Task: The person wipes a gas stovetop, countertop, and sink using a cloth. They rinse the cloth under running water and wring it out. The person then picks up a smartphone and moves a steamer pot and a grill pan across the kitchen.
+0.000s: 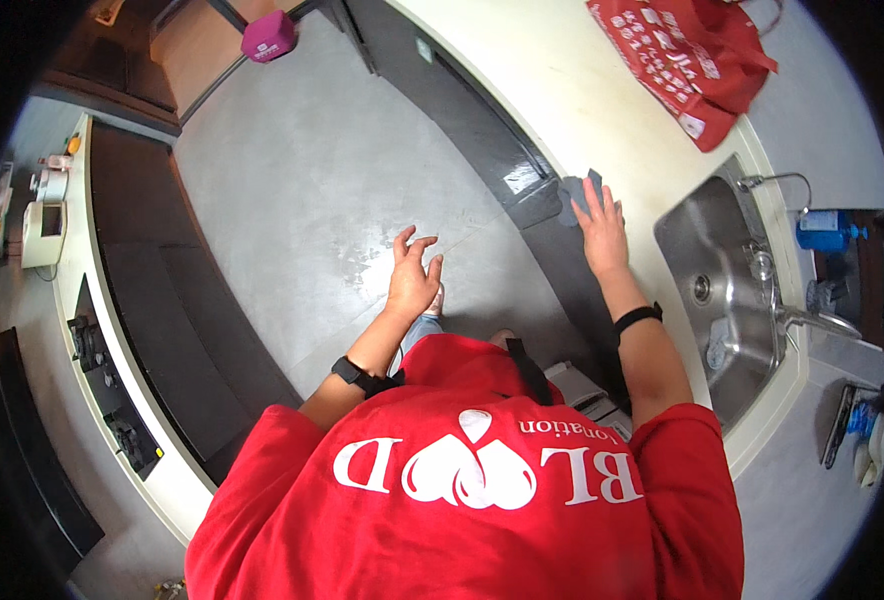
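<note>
A grey cloth (571, 201) lies bunched at the edge of the pale countertop (562, 90). My right hand (604, 229) rests over it, fingers stretched across the fabric and the cloth showing on both sides of them. Above the grey floor, my left hand (414, 281) hangs in the air with bent, spread fingers and nothing in it. To the right of my right forearm is a stainless steel sink (701, 247) set into the same counter.
A red bag (686, 67) with white writing lies farther along the counter. Behind the sink are a faucet (817, 319) and a blue bottle (824, 230). Across the floor (299, 150), another counter holds a gas stove (104, 375). A magenta stool or box (268, 36) stands at the far end.
</note>
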`<state>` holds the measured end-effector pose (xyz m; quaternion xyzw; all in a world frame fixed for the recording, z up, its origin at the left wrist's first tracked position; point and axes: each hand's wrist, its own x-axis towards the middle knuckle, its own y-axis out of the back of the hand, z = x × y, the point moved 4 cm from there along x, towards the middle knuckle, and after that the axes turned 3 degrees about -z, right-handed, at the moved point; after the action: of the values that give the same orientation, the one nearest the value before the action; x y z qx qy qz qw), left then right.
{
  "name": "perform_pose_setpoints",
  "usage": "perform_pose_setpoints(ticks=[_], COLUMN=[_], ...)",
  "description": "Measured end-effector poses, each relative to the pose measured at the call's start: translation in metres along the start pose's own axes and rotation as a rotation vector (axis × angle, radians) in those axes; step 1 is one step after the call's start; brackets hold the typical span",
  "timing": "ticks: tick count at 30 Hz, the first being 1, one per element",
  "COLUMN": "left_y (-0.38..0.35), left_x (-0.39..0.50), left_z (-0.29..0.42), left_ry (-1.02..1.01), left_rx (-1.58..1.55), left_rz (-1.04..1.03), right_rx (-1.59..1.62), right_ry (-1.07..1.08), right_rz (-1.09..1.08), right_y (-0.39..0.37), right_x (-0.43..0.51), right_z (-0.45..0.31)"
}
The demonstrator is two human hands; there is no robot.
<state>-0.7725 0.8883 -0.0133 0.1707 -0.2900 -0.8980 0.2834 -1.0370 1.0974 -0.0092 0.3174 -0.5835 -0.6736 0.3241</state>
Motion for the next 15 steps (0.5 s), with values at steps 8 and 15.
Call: perform_pose_setpoints(ticks=[8, 15], left_y=[-0.096, -0.147], left_x=[-0.029, -0.035], left_z=[0.082, 0.135], left_ry=[-0.155, -0.307], left_rx=[-0.021, 0.038], left_rz=[-0.168, -0.245], right_rx=[0.104, 0.647], right_ry=[-0.053, -0.204], right_rz=[-0.020, -0.098], right_y=[-0.010, 0.006], right_x=[-0.156, -0.265], right_z=[0.062, 0.130])
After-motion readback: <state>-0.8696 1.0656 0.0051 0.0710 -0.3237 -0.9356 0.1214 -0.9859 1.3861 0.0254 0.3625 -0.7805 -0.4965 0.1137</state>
